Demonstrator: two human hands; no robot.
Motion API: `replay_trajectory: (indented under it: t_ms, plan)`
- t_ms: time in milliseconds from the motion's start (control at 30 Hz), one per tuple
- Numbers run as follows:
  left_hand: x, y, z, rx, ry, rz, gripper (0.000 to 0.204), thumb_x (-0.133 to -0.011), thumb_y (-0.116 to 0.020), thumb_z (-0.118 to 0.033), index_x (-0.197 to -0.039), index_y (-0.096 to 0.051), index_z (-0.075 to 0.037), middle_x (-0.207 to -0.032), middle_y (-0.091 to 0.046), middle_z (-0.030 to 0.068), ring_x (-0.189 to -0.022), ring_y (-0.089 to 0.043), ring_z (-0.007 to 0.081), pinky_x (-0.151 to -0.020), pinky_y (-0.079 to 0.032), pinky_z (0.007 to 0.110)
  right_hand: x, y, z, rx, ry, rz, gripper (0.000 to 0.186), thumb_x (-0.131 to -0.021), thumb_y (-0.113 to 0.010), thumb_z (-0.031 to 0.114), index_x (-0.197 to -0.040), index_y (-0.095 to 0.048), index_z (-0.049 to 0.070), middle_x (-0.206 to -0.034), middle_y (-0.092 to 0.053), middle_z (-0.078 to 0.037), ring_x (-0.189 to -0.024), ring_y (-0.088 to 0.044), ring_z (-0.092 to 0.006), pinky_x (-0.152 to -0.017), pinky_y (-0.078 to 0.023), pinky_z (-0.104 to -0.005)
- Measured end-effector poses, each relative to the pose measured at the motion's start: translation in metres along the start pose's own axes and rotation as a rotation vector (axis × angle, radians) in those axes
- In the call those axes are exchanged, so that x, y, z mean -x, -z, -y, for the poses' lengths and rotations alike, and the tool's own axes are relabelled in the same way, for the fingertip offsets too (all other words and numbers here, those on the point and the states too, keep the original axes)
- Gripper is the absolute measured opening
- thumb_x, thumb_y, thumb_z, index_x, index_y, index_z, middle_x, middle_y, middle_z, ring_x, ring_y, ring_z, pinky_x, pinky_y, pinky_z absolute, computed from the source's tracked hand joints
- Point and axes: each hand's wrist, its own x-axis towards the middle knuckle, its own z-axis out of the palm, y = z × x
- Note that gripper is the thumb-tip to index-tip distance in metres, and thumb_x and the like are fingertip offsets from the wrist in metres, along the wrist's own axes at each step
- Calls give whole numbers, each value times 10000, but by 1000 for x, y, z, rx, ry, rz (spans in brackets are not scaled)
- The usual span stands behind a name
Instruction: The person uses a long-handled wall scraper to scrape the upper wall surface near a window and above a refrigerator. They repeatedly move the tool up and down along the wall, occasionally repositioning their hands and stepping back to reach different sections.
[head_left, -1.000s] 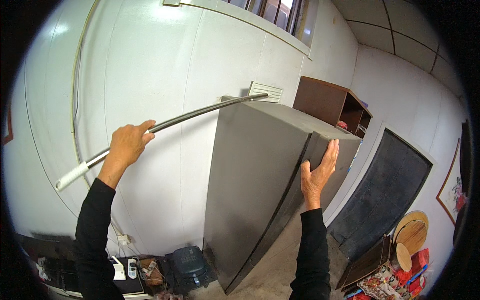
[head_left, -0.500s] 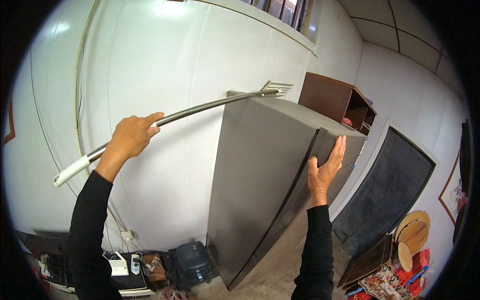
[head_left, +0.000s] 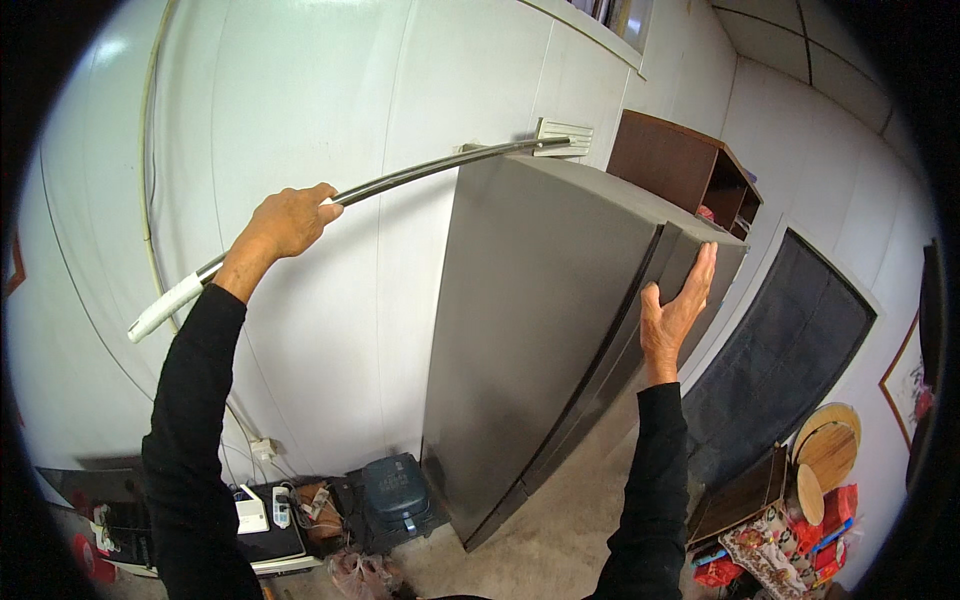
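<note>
Left grip [head_left: 288, 222]: closing around the pole [head_left: 420, 172] of a mop; thumb and index finger are pointing up along it. White handle [head_left: 165, 307] is jutting out below and to the left of the wrist, its end free. Pole is slanting up to the right, in front of the white wall [head_left: 320, 90], and crossing the back left corner of the fridge [head_left: 535, 300]. Mop head [head_left: 555, 130], pale and ribbed, is sitting at the back edge of the fridge top, by the wall; cannot tell whether it is touching the wall.

Right grip [head_left: 678, 322]: holding nothing, standing wide, fingers stretching upward and thumb splaying to the left. It is overlapping the upper part of the fridge door [head_left: 681, 250]; cannot tell whether the palm is pressing on it.

Surroundings: fridge is standing on the floor [head_left: 570, 500]. A brown cabinet [head_left: 660, 160] is showing beyond its top. A dark case [head_left: 395, 490] is lying near its foot, with a plastic bag [head_left: 362, 575] in front. To the left, a desk [head_left: 275, 547] is carrying a white device [head_left: 252, 512] and a phone [head_left: 281, 507]. At lower right, round boards [head_left: 830, 455] are leaning behind red and patterned cloth [head_left: 765, 550]. A dark panel [head_left: 785, 340] is hanging beyond the fridge.
</note>
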Motion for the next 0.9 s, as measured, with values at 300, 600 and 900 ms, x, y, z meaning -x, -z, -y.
replay_trajectory:
  t_ms: [300, 600, 900]
  plan:
    - [9, -14, -9, 1, 16, -10, 348, -985, -464, -369, -1165, -605, -107, -750, -663, 137, -691, -644, 287, -671, -507, 426, -2, -1, 1, -5, 15, -23, 859, -700, -577, 82, -1498, -257, 76, -1563, -228, -172, -1457, -190, -337, -1166, -147, -508]
    - [21, -15, -31, -14, 93, 46, 368, -990, -482, -370, -1189, -608, -88, -873, -703, 134, -816, -691, 274, -727, -547, 410, 67, -55, 160, -614, -169, 215, 657, -834, -634, 128, -1436, -385, 35, -1431, -443, -178, -1326, -433, -294, -1037, -427, -412]
    - [50, -7, -38, 19, -10, -52, 410, -959, -544, -328, -1320, -499, -141, -828, -676, 169, -784, -672, 324, -675, -527, 425, 26, -160, 292, -1773, -1231, 566, 222, -956, -537, 166, -1106, -392, 90, -1018, -528, -99, -916, -607, -238, -806, -538, -484]
